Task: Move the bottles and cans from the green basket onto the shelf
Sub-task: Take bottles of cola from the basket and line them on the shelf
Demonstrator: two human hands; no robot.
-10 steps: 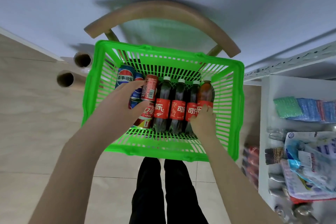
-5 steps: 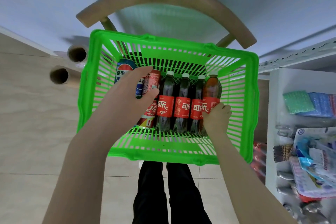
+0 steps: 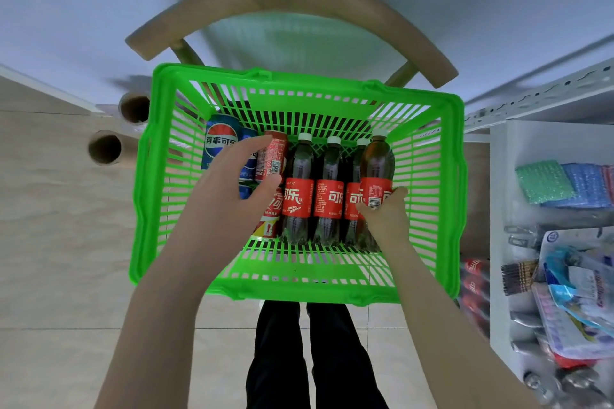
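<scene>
The green basket sits on a chair below me. In it lie blue Pepsi cans at the left, two red cans, then three dark cola bottles with red labels. My left hand reaches in, index finger at the top end and thumb at the lower end of the upper red can. At the right my right hand grips the lower part of an amber bottle, which sits higher than the cola bottles. The white shelf stands to the right.
The chair's curved wooden backrest arches behind the basket. Two cardboard tubes lie on the floor at the left. The shelf holds green and blue sponges, plastic packets and red cans lower down. My black-trousered legs are below the basket.
My right hand has closed round the amber bottle and raised it above the others. My left hand's fingers slid from the blue cans onto the red can.
</scene>
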